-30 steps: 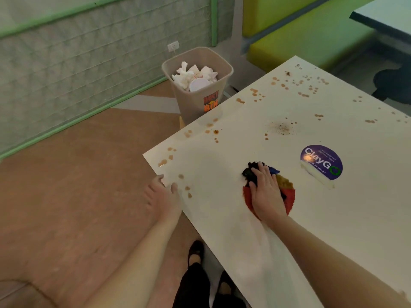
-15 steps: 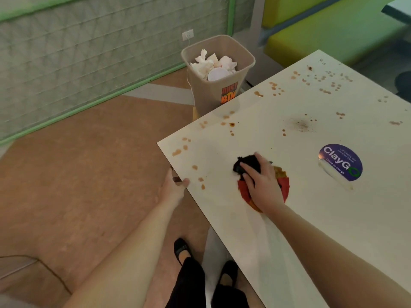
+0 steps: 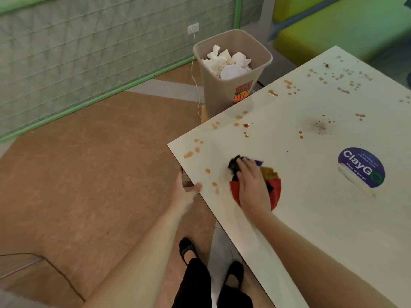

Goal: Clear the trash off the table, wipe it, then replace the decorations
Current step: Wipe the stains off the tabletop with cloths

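Head view: right hand [image 3: 252, 187] is pressing flat on the multicolored cloth [image 3: 274, 188], left hand [image 3: 185, 192] clamping the table [image 3: 311, 218] edge; it's probably just smearing those brown drips [image 3: 191, 153].

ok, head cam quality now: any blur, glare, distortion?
Head view: right hand on the multicoloured cloth is motion-smeared; soft ceiling-light sheen on the white table; wide-angle bending at the wall's green trim; brown stains readable.
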`<control>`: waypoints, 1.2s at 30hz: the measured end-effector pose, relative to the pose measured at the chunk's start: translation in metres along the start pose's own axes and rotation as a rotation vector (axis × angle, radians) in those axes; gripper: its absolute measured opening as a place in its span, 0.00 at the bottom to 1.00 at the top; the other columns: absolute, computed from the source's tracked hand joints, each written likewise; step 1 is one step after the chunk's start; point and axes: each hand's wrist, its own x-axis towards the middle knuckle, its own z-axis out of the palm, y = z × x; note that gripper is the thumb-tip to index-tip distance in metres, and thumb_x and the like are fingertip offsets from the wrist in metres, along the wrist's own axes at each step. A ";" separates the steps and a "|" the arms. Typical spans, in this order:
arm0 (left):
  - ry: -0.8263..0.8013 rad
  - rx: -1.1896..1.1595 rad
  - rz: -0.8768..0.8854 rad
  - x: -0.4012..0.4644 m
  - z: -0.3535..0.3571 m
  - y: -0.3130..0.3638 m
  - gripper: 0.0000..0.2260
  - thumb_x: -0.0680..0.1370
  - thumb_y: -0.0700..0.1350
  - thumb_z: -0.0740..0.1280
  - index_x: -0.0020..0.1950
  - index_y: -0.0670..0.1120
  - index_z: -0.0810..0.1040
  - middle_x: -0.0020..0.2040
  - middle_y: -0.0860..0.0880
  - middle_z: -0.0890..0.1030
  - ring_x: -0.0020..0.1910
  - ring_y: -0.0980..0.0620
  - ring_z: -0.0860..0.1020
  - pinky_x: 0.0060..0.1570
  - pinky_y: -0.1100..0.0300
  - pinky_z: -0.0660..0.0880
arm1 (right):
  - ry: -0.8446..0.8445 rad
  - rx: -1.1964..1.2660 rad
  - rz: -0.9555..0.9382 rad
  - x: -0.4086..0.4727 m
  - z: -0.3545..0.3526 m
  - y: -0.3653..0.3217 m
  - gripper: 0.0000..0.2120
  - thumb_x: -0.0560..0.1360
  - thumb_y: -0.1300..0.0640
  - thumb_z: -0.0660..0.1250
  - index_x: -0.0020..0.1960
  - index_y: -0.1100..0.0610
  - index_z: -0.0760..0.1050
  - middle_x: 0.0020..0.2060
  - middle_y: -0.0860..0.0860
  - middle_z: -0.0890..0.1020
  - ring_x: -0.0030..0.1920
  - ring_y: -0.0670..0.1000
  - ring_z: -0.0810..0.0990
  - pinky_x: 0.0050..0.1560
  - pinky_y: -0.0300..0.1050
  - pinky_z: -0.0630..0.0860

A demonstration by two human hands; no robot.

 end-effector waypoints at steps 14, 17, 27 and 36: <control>-0.032 0.013 -0.016 -0.002 0.002 0.001 0.33 0.80 0.46 0.67 0.80 0.55 0.53 0.68 0.46 0.74 0.62 0.50 0.75 0.60 0.56 0.70 | -0.113 -0.199 -0.346 -0.004 0.009 0.004 0.18 0.81 0.62 0.62 0.70 0.53 0.74 0.73 0.50 0.70 0.75 0.49 0.64 0.76 0.53 0.60; -0.035 0.019 -0.026 -0.003 0.003 0.005 0.34 0.81 0.47 0.66 0.80 0.55 0.51 0.64 0.47 0.75 0.57 0.52 0.74 0.54 0.58 0.68 | -0.040 -0.192 -0.165 0.036 0.011 0.000 0.18 0.82 0.61 0.59 0.71 0.53 0.73 0.74 0.52 0.69 0.76 0.52 0.63 0.78 0.51 0.55; -0.010 0.041 -0.001 -0.006 0.003 0.006 0.32 0.80 0.46 0.67 0.79 0.55 0.55 0.63 0.48 0.76 0.57 0.51 0.75 0.58 0.57 0.70 | -0.122 -0.169 -0.456 -0.026 0.006 0.002 0.17 0.76 0.66 0.68 0.63 0.57 0.80 0.67 0.53 0.76 0.69 0.53 0.73 0.71 0.53 0.68; -0.002 0.025 -0.027 -0.007 0.004 0.003 0.32 0.80 0.47 0.67 0.79 0.58 0.55 0.66 0.46 0.75 0.60 0.48 0.76 0.65 0.46 0.73 | 0.018 -0.144 -0.195 0.003 0.016 -0.020 0.12 0.79 0.62 0.66 0.61 0.57 0.81 0.60 0.51 0.79 0.64 0.54 0.73 0.59 0.51 0.77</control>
